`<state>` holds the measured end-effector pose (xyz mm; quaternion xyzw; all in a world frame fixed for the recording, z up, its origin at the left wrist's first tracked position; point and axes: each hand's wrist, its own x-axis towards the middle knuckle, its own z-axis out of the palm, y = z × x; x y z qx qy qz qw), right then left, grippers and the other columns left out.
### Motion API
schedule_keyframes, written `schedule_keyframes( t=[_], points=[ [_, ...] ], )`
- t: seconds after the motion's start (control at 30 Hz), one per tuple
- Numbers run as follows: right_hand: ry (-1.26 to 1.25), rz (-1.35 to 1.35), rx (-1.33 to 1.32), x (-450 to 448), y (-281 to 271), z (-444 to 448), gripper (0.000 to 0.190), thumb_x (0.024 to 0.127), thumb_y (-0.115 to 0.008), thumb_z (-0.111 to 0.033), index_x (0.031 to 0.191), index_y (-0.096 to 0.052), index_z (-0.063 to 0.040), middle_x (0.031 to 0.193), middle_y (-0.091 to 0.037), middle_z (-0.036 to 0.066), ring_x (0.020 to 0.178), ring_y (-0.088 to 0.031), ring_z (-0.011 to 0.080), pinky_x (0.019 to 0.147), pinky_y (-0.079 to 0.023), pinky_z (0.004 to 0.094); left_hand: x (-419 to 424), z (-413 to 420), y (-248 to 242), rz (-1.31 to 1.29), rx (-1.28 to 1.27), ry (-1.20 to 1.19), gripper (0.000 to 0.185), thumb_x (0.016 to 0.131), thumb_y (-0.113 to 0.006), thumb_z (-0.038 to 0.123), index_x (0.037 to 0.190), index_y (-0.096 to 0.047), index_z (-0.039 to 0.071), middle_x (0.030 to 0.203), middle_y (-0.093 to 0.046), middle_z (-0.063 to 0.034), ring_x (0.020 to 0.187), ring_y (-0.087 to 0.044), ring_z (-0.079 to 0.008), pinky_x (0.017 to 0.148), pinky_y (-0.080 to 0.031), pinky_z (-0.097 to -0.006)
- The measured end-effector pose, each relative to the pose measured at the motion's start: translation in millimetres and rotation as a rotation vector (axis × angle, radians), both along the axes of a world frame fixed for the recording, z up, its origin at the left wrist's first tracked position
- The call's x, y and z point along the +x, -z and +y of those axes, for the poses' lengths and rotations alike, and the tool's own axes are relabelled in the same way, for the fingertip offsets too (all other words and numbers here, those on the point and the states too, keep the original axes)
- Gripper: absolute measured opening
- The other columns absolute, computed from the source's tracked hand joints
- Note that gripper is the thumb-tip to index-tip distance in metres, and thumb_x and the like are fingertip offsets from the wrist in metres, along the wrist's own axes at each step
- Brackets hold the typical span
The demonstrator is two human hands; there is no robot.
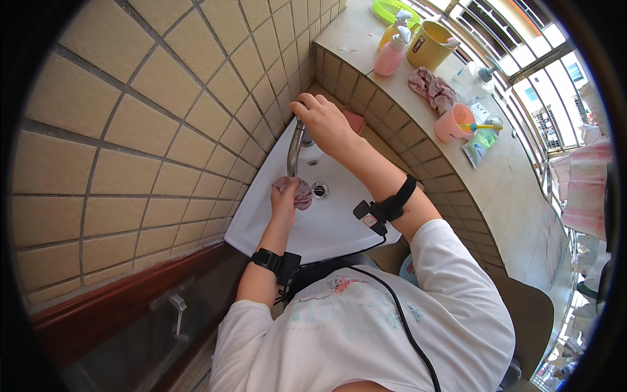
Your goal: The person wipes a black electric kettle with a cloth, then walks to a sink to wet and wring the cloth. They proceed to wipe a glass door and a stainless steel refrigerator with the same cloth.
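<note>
My left hand (285, 195) grips a bunched, pinkish patterned cloth (302, 195) right below the end of a curved metal faucet (294, 152). Over the faucet's base, at the back corner of a white corner washbasin (343, 223), rests my right hand (321, 117). Its fingers curl over the top, where the faucet's handle is hidden by them. The drain (320, 190) lies just right of the cloth, with a small overflow hole (312, 162) behind it. Whether water is running cannot be made out.
Tiled wall (147, 147) borders the basin on the left. Along the right, a ledge (509, 196) carries a pink pump bottle (390, 54), a yellow mug (430, 46), a crumpled cloth (433, 89), a pink cup (454, 122) with a toothbrush, and a green-white tube (482, 146).
</note>
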<state>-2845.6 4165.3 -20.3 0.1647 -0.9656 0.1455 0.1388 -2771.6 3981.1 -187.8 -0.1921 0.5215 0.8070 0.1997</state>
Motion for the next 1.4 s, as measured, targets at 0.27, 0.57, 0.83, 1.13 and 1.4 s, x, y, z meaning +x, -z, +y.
schedule_keyframes(
  t=[0.27,0.57,0.83,1.13,1.4],
  points=[
    [0.255,0.067,0.142,-6.8,2.6,-19.9,0.03,0.077,-0.071,-0.029,0.09,-0.058,-0.004,0.088,-0.057,0.009,0.088,-0.058,0.0238,0.077,-0.049,0.034,5.6,-12.0,-21.4,-0.149,0.117,-0.05,0.028,0.086,-0.07,0.025,0.098,-0.054,0.006,0.09,-0.059,-0.0075,0.087,-0.062,-0.0186,0.077,-0.053,-0.037],
    [0.17,0.173,-0.574,37.8,54.5,-24.6,0.074,0.08,-0.074,-0.024,0.137,-0.032,0.0,0.116,-0.043,0.02,0.094,-0.051,0.0281,0.08,-0.045,0.0364,23.3,-17.9,-29.0,-0.147,-0.082,-0.205,0.019,0.077,-0.071,0.011,0.088,-0.058,0.004,0.08,-0.059,-0.0051,0.071,-0.059,-0.0157,0.063,-0.05,-0.0308],
    [0.293,-1.619,-1.463,110.3,126.3,-54.1,0.079,0.083,-0.045,-0.073,0.133,-0.043,-0.011,0.124,-0.054,0.013,0.104,-0.058,0.0268,0.086,-0.049,0.0428,33.9,-14.6,-50.4,-0.026,-0.03,-0.171,0.016,0.079,-0.065,0.016,0.086,-0.065,0.002,0.079,-0.062,-0.0033,0.073,-0.059,-0.0125,0.064,-0.048,-0.0288],
    [-0.166,-1.875,-1.376,107.0,117.9,-58.9,0.041,0.082,-0.072,-0.029,0.112,-0.056,-0.007,0.098,-0.062,0.008,0.079,-0.063,0.0187,0.052,-0.05,0.021,44.4,-34.7,-61.1,0.37,-0.213,0.108,0.03,0.088,-0.067,0.03,0.089,-0.063,0.001,0.075,-0.065,-0.0063,0.069,-0.059,-0.0121,0.065,-0.05,-0.0292],
    [0.076,-1.398,-0.413,130.9,108.2,-97.8,0.014,0.08,-0.064,-0.012,0.078,-0.051,-0.01,0.057,-0.045,-0.001,0.044,-0.04,0.0091,0.037,-0.027,0.0263,50.2,-15.0,-24.7,0.258,-0.674,0.316,0.059,0.096,-0.041,0.048,0.083,-0.065,-0.004,0.081,-0.066,-0.0234,0.079,-0.064,-0.0419,0.076,-0.05,-0.0469]
  ],
)
